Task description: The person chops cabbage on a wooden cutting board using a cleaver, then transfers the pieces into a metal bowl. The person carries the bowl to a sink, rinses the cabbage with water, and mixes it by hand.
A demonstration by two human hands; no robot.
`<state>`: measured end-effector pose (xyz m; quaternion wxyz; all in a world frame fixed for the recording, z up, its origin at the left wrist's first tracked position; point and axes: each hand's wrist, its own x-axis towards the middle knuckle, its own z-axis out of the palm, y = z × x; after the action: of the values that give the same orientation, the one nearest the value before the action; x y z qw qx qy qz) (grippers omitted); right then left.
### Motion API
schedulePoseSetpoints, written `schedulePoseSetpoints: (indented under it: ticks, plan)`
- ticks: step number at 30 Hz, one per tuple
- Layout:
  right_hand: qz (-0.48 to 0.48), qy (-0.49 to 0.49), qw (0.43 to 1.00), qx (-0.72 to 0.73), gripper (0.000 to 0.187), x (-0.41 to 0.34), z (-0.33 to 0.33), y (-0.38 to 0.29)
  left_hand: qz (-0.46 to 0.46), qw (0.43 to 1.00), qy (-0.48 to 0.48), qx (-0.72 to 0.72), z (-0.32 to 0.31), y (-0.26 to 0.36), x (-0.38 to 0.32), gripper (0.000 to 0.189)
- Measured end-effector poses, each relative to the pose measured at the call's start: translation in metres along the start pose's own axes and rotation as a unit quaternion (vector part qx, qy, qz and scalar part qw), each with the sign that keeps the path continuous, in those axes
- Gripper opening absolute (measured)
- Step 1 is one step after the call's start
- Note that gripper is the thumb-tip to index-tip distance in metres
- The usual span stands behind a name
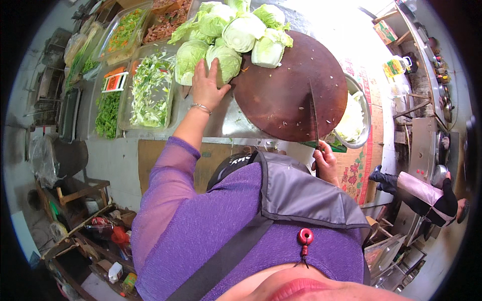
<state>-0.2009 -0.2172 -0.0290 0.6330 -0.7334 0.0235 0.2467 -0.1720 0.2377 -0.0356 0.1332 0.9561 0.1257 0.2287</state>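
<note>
With its fingers spread, my left hand (207,86) rests on the near side of two pale green cabbages, one at the left (189,62) and one at the right (224,62). More cabbages (244,32) are heaped behind them, some over the edge of a round brown chopping board (278,90). My right hand (324,160) grips a knife (313,109) by its handle at the board's near edge. The blade is seen nearly edge-on above the board, pointing away from me. Small cabbage scraps lie on the board. A metal bowl (368,129) with cut cabbage (352,118) stands at the right.
Clear tubs of sliced vegetables (150,94), leafy greens (107,116) and mixed chopped vegetables (126,28) stand left on the metal table (233,126). Cut meat (165,26) lies behind. A person (421,195) in an apron stands far right. An oil bottle (395,66) is beyond the bowl.
</note>
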Motion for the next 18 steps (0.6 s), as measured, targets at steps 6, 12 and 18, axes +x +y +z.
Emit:
schedulePoseSetpoints:
  ticks: [6, 12, 18]
  plan:
    - [-0.004, 0.005, 1.000, -0.024, 0.043, 0.000, 0.010, 0.004, -0.011, 1.000, 0.010, -0.016, 0.021, -0.003, 0.016, 0.092]
    - [0.018, 0.007, 0.999, -0.026, 0.044, -0.003, 0.016, -0.003, -0.036, 0.999, -0.004, -0.030, 0.026, 0.001, 0.017, 0.093]
    - [0.073, -0.051, 0.996, -0.019, 0.054, 0.001, 0.014, -0.012, -0.060, 0.995, -0.061, -0.057, 0.004, 0.006, 0.023, 0.084]
